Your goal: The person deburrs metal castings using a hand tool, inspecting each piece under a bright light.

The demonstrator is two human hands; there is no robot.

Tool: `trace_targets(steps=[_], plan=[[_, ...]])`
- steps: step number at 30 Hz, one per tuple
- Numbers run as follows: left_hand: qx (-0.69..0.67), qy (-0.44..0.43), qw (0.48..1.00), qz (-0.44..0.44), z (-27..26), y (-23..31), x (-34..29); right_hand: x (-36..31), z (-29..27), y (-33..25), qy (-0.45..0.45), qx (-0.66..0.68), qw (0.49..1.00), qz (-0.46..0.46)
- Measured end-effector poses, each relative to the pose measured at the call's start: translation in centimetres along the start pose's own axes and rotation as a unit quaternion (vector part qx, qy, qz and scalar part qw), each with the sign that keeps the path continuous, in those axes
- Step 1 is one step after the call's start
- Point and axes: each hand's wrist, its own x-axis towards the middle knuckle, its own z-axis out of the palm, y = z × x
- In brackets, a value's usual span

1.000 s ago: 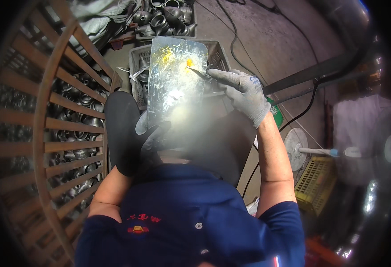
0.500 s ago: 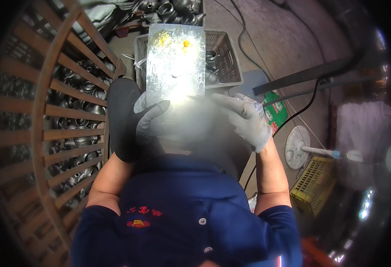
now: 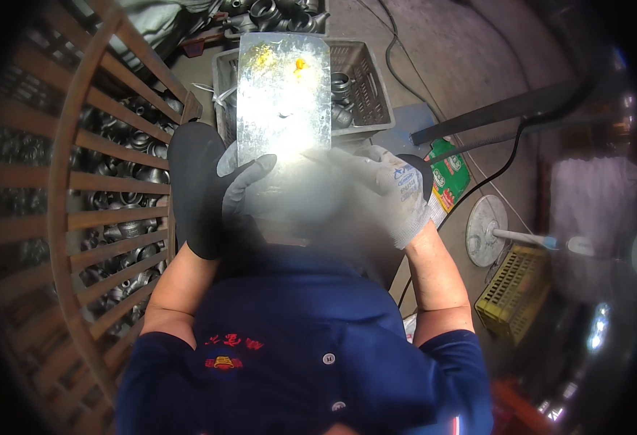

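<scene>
A shiny metal sheet [image 3: 284,94] with yellow-orange smears stands in front of me under strong light. By its lower left corner is my left hand [image 3: 240,185] in a grey glove. Its thumb and fingers curl around the edge of a hazy grey patch, so what lies in its grip is hidden. From the right, my right hand [image 3: 398,190], also gloved in grey, reaches toward the sheet's lower edge. Blur covers its fingertips, and whether they pinch anything does not show.
Behind the sheet, a grey plastic crate [image 3: 376,87] holds dark metal fittings. Rusty slats [image 3: 119,180] on my left enclose more fittings [image 3: 133,196]. To the right are a dark metal bar [image 3: 492,122], a green bag [image 3: 449,170], a round white disc [image 3: 487,230] and a yellow crate [image 3: 513,293].
My right hand has moved slightly left, and its fingers are now more blurred. My left hand stays by the sheet's lower left corner. The whole view has shifted a little.
</scene>
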Motion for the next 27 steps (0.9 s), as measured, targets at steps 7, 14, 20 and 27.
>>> trace_targets(steps=[7, 14, 20, 27], plan=[[0.003, 0.001, 0.999, -0.033, 0.2, -0.3, 0.3, -0.2, -0.1, 0.6, -0.005, -0.009, 1.000, 0.018], [-0.118, -0.066, 0.991, -0.016, 1.4, 0.6, 0.2, -0.2, 0.3, 0.9, 0.002, -0.005, 1.000, 0.022], [0.075, -0.014, 0.997, -0.005, 0.9, -0.2, 0.2, -0.4, 0.4, 1.0, -0.033, 0.000, 0.999, 0.022], [-0.081, 0.009, 0.995, -0.064, 0.0, -0.8, 0.4, -0.5, 0.4, 1.0, -0.042, -0.012, 0.999, -0.012]])
